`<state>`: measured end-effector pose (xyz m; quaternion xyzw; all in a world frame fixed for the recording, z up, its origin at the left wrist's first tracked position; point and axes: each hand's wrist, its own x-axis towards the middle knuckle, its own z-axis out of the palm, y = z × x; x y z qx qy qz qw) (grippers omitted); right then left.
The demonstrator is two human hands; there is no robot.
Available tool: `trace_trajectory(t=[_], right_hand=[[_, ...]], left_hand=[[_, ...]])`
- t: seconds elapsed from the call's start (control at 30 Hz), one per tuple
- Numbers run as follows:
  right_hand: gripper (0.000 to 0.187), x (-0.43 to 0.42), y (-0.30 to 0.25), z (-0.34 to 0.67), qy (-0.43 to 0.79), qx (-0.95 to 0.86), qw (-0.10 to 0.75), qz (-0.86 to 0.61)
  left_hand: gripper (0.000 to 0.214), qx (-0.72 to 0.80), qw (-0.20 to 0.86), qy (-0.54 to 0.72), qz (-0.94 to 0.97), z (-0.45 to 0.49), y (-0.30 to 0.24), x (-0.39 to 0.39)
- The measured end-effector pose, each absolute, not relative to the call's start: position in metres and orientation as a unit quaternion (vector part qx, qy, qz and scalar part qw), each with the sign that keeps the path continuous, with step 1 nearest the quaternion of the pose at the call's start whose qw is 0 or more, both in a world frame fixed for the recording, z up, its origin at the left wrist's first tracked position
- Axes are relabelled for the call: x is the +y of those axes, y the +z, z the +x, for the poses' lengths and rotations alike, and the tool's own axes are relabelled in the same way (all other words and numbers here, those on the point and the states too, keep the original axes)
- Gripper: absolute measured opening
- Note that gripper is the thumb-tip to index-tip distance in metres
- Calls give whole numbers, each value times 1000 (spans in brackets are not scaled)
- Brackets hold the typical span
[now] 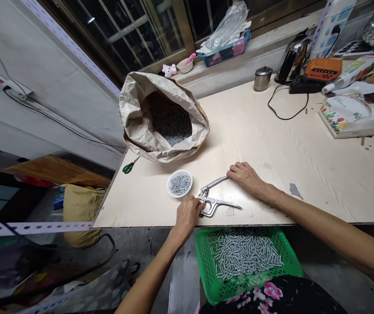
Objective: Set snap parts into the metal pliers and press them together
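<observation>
Hand tool (220,202): on table (272,144), beside bowl (180,195)!
Right hand (244,176): clasping its spread lever (215,183).
Left hand (187,214): at its head; pinching? Can't tell.
Lever: seemingly being readied; squeezing calls for steadiness.

Black garment (304,296) with pink flowers (273,290)

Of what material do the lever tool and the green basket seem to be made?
Lever tool: probably metal, satin grey; its handles catch soft highlights. Green basket: likely moulded plastic, slightly glossy; uniform colour and regular perforations suggest it.
</observation>
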<state>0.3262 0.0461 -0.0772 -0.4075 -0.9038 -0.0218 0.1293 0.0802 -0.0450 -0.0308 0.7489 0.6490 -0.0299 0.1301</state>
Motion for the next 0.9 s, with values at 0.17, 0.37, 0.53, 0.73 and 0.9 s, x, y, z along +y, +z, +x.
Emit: trace_trajectory(t=[0.17,0.37,0.53,0.73,0.9], right_hand=[[21,43,-80,326,-16,-900,153,-408],[21,40,-82,325,0,-893,167,-417],[22,41,-84,324,5,-893,175,-415],[20,40,-85,323,7,-889,185,-418],[18,39,-85,323,-3,-885,194,-423]], left_hand=[[15,592,92,-89,796,64,-32,-42],[20,609,65,-16,790,61,-27,-63],[17,536,145,89,827,89,2,-90],[19,634,-26,102,766,54,8,-25],[22,649,-52,12,759,26,-9,32]])
